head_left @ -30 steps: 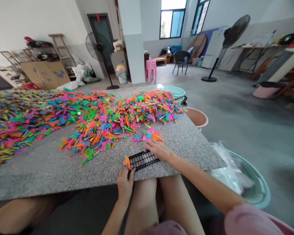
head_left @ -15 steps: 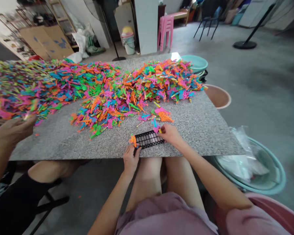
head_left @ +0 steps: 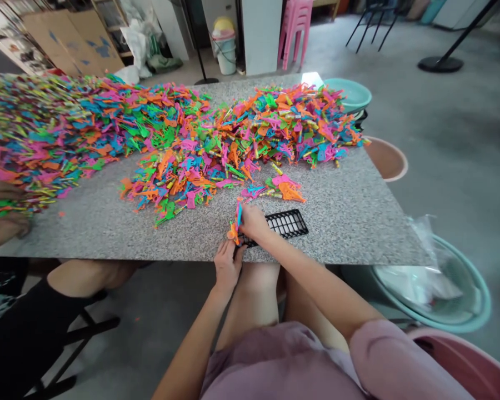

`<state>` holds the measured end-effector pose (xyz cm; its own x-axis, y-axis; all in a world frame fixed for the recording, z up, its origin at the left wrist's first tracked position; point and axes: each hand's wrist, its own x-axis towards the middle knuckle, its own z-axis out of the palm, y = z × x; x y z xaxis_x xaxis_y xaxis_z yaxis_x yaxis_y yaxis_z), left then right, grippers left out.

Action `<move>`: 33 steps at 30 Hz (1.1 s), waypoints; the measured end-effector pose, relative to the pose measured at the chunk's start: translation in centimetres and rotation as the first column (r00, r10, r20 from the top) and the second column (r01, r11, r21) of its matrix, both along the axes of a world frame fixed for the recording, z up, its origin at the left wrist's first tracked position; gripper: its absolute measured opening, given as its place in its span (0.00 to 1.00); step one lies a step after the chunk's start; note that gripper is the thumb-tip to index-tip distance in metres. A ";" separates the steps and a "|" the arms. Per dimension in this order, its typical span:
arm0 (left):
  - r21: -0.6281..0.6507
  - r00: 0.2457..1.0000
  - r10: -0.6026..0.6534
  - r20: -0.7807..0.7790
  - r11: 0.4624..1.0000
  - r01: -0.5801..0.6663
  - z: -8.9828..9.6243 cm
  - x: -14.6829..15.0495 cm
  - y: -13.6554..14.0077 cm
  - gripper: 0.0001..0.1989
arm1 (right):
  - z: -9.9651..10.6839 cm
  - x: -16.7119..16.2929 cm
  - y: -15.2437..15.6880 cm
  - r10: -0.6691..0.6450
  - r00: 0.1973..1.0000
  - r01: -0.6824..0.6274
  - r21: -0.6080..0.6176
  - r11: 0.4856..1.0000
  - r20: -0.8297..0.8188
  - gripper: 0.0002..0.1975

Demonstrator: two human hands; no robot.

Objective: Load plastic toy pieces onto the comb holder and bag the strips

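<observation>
A black plastic grid rack (head_left: 289, 223) lies near the table's front edge. My left hand (head_left: 228, 262) is closed on its left end, fingers at the corner. An orange plastic toy piece (head_left: 233, 232) stands upright at that end, just above my left fingers. My right hand (head_left: 253, 223) reaches across the rack, pinching a blue and pink plastic toy piece (head_left: 239, 214) beside the orange one. My right hand and wrist cover the rack's left half. Behind the rack lie a few loose pieces, among them an orange pistol-shaped toy (head_left: 291, 191).
Heaps of bright plastic toy pieces (head_left: 191, 144) spread over the speckled table (head_left: 337, 222). At the left edge, a co-worker's hands (head_left: 4, 216) work among the pieces. Basins stand on the right, including a teal one (head_left: 479, 300) with plastic bags and a brown one (head_left: 387, 158).
My right hand has moved left along the rack with the blue and pink piece, to beside the orange one. My left hand stays at the rack's end. The co-worker's raised hand has lowered.
</observation>
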<state>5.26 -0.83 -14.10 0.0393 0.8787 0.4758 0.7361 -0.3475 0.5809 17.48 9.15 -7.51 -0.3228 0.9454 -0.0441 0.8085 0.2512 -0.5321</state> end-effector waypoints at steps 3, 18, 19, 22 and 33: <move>0.007 0.999 -0.001 0.039 1.000 0.000 0.2 0.2 0.0 0.10 | 1.2 -0.3 0.1 0.069 0.991 -0.070 0.007 0.998 0.118 0.12; 0.168 0.991 -0.134 0.021 0.977 0.129 8.1 -1.0 2.3 0.08 | 0.2 0.0 -1.2 0.084 0.991 -0.086 0.014 0.996 0.103 0.14; 0.183 0.991 -0.132 0.018 0.975 0.126 8.2 -0.9 2.4 0.07 | 0.0 0.0 -1.0 0.092 0.992 -0.093 0.013 0.996 0.083 0.14; 0.214 0.992 -0.124 0.001 0.969 0.121 8.2 -0.8 2.4 0.08 | -0.5 -0.1 -0.4 0.105 0.993 -0.107 0.032 0.994 0.044 0.12; 0.075 0.982 -0.151 -0.117 0.984 0.160 9.0 -2.0 4.1 0.15 | -0.3 4.3 2.3 -0.134 0.985 0.107 0.229 0.968 0.106 0.18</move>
<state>3.25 3.28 -5.11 0.2289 0.8151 0.5322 0.7273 -0.5066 0.4630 21.77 11.41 -7.83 -0.2113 0.9675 0.1391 0.8945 0.2488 -0.3714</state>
